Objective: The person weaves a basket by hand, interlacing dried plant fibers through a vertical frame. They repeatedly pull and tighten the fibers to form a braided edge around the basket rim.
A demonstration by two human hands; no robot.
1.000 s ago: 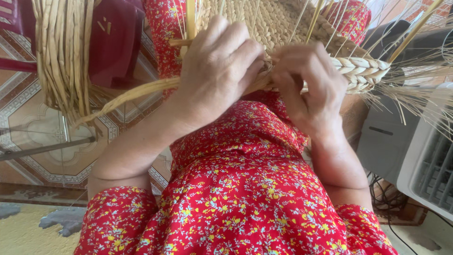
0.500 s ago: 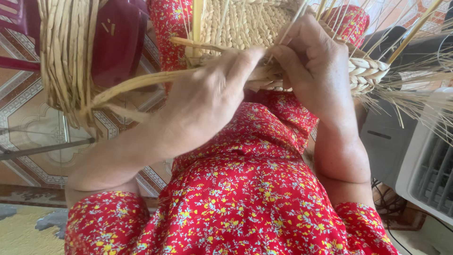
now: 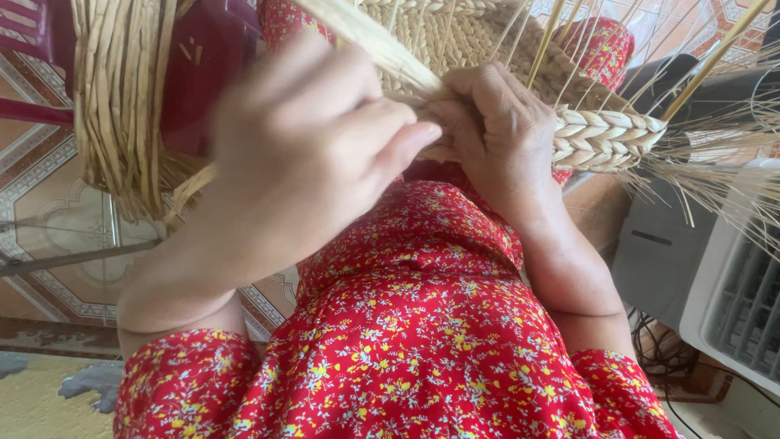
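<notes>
- Straw-coloured weaving fills the top of the head view: a half-made basket [image 3: 487, 49] of dried plant strands rests on the lap of a person in a red flowered dress [image 3: 422, 341].
- Left hand [image 3: 317, 154] sits large and blurred in the foreground, fingers curled shut around a thick pale strand [image 3: 366, 36] that runs up and to the left out of the picture.
- Right hand [image 3: 496, 130] is just beside it, touching the left thumb tip; its fingers are closed, pinching the weave where the strand meets the rim.
- A plaited braid [image 3: 605, 134] forms the basket's edge and runs to the right from the right hand, ending in a spray of loose thin fibres.
- Upright stakes [image 3: 544, 41] stand out of the woven part above the right hand.
- A bundle [image 3: 122, 97] of loose strands hangs at upper left, in front of a dark red chair [image 3: 203, 57].
- Patterned floor tiles [image 3: 57, 236] show at left.
- A grey and white fan housing [image 3: 715, 284] stands at right, with cables on the floor beneath it.
</notes>
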